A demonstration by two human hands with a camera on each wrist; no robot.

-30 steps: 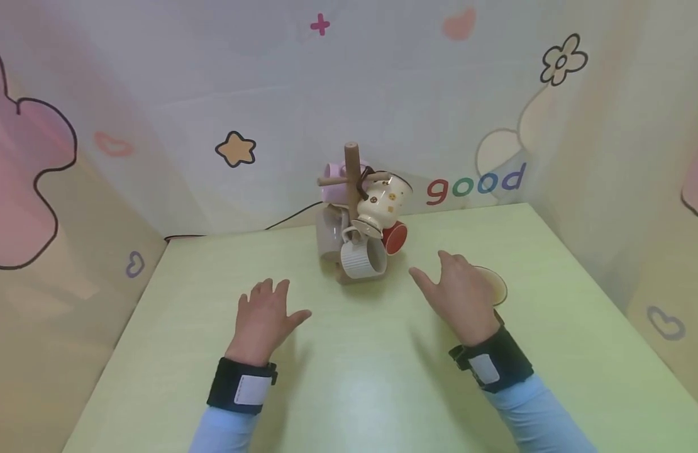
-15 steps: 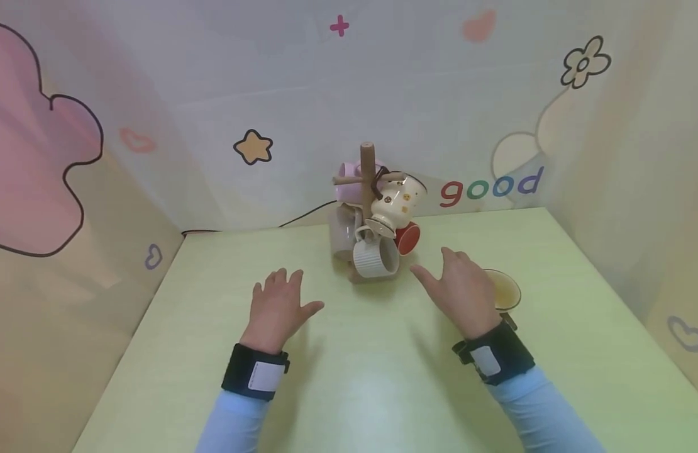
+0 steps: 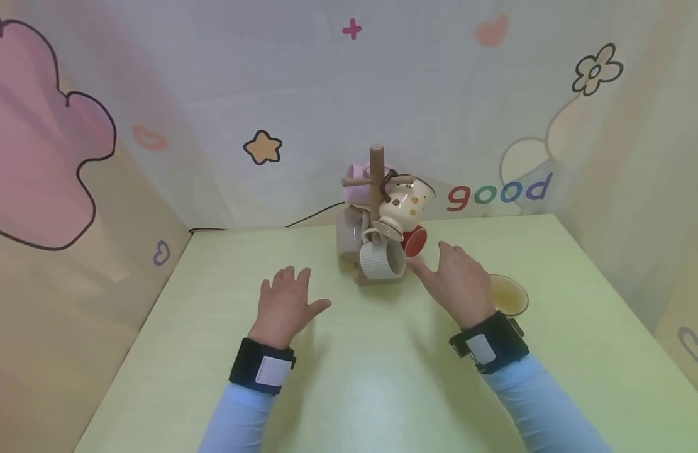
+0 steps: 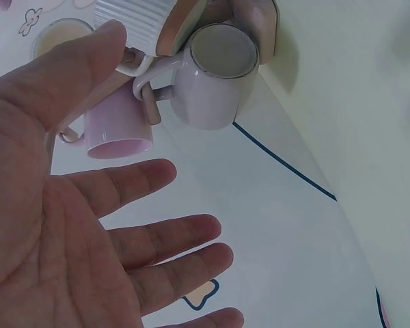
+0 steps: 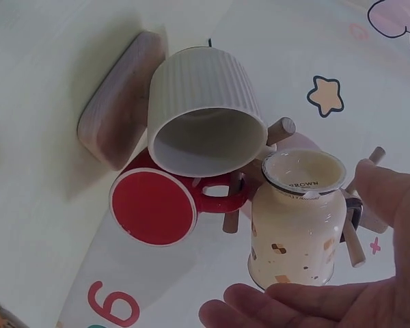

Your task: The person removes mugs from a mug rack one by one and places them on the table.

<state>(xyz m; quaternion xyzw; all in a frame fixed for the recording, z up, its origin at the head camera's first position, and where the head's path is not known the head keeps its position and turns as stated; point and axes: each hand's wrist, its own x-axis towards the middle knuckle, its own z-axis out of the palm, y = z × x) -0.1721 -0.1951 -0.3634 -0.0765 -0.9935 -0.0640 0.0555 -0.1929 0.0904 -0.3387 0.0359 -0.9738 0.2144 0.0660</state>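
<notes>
A wooden mug tree [image 3: 376, 160] stands at the back of the table with several mugs on its pegs. They are a pink mug [image 3: 356, 189], a cream patterned mug [image 3: 408, 204] with a dark handle, a pale grey mug [image 3: 349, 234], a white ribbed mug [image 3: 377, 261] and a red mug [image 3: 415, 241]. My left hand [image 3: 283, 308] hovers in front and to the left, fingers spread, holding nothing. My right hand [image 3: 459, 280] is in the air at the front right, its thumb apart from the fingers and pointing toward the ribbed and red mugs; nothing is in it.
A cream cup [image 3: 510, 296] with a dark rim sits on the table right of my right hand, partly hidden by it; a brown piece, perhaps its handle, shows by the wristband. A dark cord [image 3: 315, 215] runs behind the mug tree along the printed backdrop.
The whole head view has shifted, so the mug tree and table appear further right. My right hand is now closer to the mugs, and more of the cream cup shows beside it.
</notes>
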